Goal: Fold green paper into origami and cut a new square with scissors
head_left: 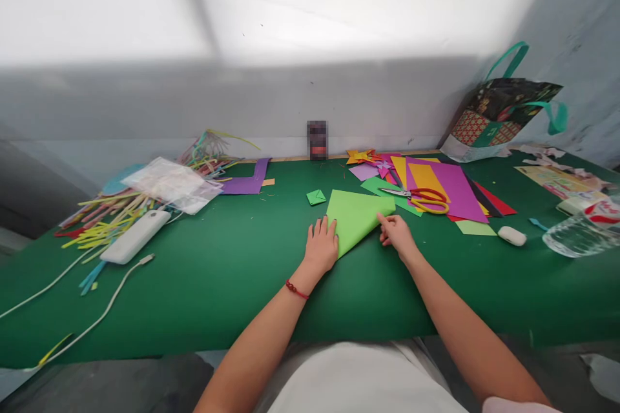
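Note:
A light green sheet of paper (356, 216), folded into a triangle, lies on the green table (232, 277) in front of me. My left hand (320, 246) rests flat on its lower left corner, fingers stretched out. My right hand (398, 233) is at the sheet's right edge with the index finger pressing along the fold and the other fingers curled. A red bead bracelet (296, 289) is on my left wrist.
Red-handled scissors (421, 199) lie on a stack of coloured paper (450, 190) behind the sheet. A small green folded piece (316, 197) sits nearby. Paper strips (111, 219), a white power bank (135, 237) with cables lie left; a gift bag (498, 116) and a plastic bottle (576, 232) right.

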A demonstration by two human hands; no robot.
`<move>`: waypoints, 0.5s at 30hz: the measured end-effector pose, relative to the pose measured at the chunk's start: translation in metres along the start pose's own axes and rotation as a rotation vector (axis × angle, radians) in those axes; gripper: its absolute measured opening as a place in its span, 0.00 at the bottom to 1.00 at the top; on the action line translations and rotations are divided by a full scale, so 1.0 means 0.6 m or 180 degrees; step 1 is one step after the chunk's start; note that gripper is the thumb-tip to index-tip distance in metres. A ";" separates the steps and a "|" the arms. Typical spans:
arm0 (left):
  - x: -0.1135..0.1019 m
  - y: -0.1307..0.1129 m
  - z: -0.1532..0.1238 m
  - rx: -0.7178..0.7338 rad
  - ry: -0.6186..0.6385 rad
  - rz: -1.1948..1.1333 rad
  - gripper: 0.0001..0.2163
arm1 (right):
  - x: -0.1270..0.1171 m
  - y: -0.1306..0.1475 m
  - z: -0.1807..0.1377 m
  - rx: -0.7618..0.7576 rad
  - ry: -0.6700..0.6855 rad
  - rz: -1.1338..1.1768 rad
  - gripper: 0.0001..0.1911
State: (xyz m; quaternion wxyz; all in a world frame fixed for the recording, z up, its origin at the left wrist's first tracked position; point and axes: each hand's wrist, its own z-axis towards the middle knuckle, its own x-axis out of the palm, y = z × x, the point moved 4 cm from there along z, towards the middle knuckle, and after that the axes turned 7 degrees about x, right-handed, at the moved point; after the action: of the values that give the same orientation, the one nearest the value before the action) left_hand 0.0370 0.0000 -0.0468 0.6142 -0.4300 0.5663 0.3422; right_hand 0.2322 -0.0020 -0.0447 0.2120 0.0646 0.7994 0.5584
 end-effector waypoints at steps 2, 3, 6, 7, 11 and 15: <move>0.000 -0.001 0.001 0.0013 0.0011 0.0049 0.23 | -0.012 0.016 -0.005 -0.0766 -0.0730 -0.0616 0.12; 0.000 -0.002 0.001 0.0021 0.0017 0.0070 0.23 | -0.009 0.023 -0.012 -0.1208 -0.0920 -0.0923 0.11; -0.002 -0.004 0.001 0.0038 -0.0017 0.0127 0.23 | 0.042 0.036 -0.042 -0.2601 -0.0659 -0.1777 0.11; -0.003 -0.004 0.001 0.0046 -0.0038 0.0139 0.23 | 0.064 0.034 -0.052 -0.2947 -0.0506 -0.2014 0.12; -0.004 -0.004 0.000 0.0099 -0.0155 0.0136 0.22 | 0.128 0.022 -0.068 -0.3294 -0.0124 -0.2825 0.13; -0.002 -0.003 0.001 0.0081 -0.0218 0.0059 0.22 | 0.149 0.039 -0.053 -0.2733 0.0183 -0.3345 0.13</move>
State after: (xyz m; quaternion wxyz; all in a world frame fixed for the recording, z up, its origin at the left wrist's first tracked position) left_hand 0.0385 -0.0001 -0.0457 0.6355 -0.4049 0.5532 0.3551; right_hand 0.1354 0.0092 -0.0379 0.4407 -0.4373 0.4374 0.6506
